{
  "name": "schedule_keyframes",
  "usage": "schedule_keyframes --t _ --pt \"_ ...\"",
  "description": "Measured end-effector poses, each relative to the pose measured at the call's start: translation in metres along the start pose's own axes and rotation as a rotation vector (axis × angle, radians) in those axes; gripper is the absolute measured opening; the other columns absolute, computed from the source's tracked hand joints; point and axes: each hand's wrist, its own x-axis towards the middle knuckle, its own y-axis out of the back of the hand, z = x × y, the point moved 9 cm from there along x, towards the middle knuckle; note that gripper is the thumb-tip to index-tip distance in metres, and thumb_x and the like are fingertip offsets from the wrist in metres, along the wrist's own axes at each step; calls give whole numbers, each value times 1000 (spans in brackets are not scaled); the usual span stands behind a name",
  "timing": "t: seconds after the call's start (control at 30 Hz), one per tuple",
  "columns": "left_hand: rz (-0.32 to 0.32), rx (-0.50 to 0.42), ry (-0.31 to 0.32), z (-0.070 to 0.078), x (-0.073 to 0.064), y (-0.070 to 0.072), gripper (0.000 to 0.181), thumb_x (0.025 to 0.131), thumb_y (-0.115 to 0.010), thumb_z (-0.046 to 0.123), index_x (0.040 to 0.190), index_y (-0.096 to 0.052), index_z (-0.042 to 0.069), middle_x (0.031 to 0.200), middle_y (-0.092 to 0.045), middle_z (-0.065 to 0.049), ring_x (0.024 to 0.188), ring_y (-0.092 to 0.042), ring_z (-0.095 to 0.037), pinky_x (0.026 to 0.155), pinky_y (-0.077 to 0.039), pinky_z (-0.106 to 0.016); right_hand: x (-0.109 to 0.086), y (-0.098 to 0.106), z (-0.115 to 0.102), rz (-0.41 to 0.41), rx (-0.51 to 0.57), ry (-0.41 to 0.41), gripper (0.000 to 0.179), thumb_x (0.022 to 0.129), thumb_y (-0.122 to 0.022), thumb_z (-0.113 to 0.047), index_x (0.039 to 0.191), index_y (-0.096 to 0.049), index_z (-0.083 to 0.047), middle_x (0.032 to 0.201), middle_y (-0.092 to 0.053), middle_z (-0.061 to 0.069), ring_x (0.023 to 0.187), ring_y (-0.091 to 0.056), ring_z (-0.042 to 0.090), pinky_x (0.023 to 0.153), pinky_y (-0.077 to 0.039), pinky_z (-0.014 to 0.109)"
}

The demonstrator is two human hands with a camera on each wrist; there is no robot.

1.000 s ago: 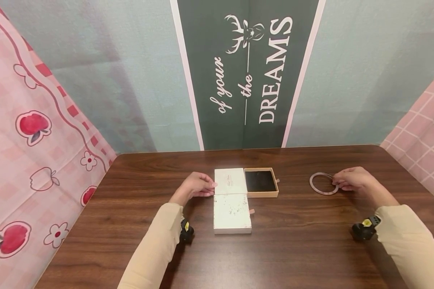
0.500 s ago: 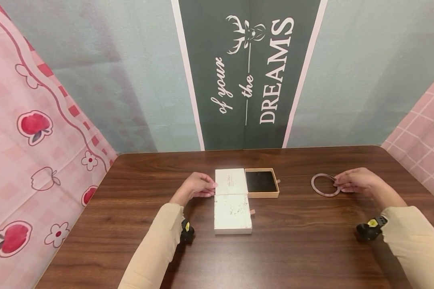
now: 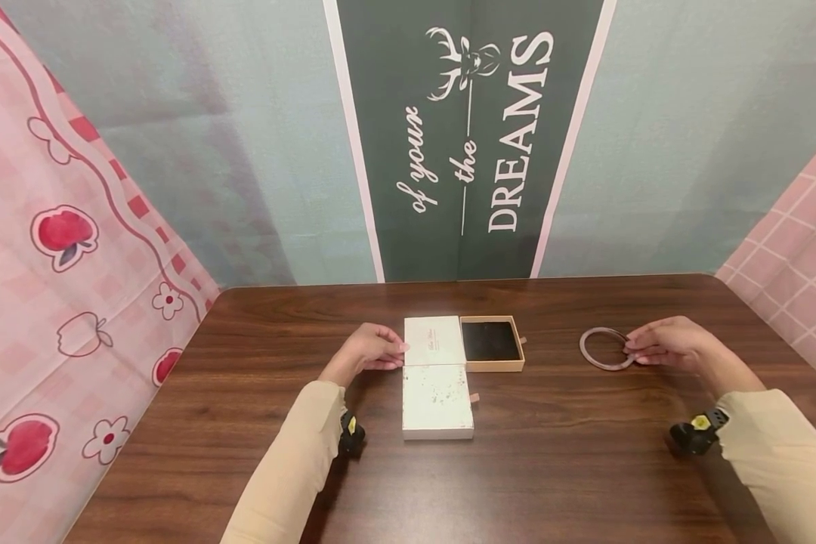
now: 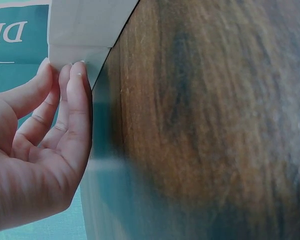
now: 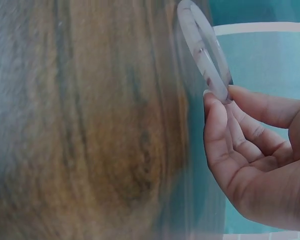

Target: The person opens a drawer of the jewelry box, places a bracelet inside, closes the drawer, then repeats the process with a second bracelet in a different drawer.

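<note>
My right hand (image 3: 663, 341) pinches a pale mottled bangle (image 3: 588, 361) between thumb and fingers at its right side. In the right wrist view the bangle (image 5: 197, 47) is tilted and extends away from the fingertips. My left hand (image 3: 372, 348) grips the left edge of a white drawer-style jewelry box (image 3: 428, 332), thumb near the top edge and fingers along the side. That edge also shows above the fingertips in the left wrist view. The box's drawer (image 3: 518, 367), lined in black and with a small pull tab, stands pulled out to the right, holding nothing on its black pad.
A second white box (image 3: 437, 404), speckled on top and with a pink ribbon tab, lies directly in front of the first. Both are on a brown wooden table (image 3: 551, 468). A printed curtain (image 3: 279, 151) hangs behind the table's far edge.
The right hand and bangle shift slightly right, then the bangle swings a little back left. The left hand and both boxes hold their places.
</note>
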Motion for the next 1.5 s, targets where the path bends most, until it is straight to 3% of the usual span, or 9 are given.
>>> schedule_keyframes --t 0.53,1.07,1.5 --pt "-3 7 -9 0 0 0 16 82 -66 4 92 -59 -6 74 -61 -11 61 -62 -16 62 -55 -29 -1 -8 -21 48 -81 14 11 86 -53 5 92 -63 7 79 -66 6 70 -64 14 67 -54 29" --pt "1 2 -3 0 0 1 12 82 -66 4 88 -59 -3 73 -60 -11 61 -62 -17 65 -55 -30 -5 -23 -48 24 -54 88 12 88 -50 6 91 -62 4 80 -66 5 72 -63 13 68 -54 29" --pt "-4 -12 1 0 0 0 14 82 -65 3 91 -59 -6 73 -61 -11 60 -61 -17 65 -55 -30 -7 -36 -64 35 -112 101 17 88 -53 2 101 -57 12 82 -66 5 72 -63 12 69 -54 29"
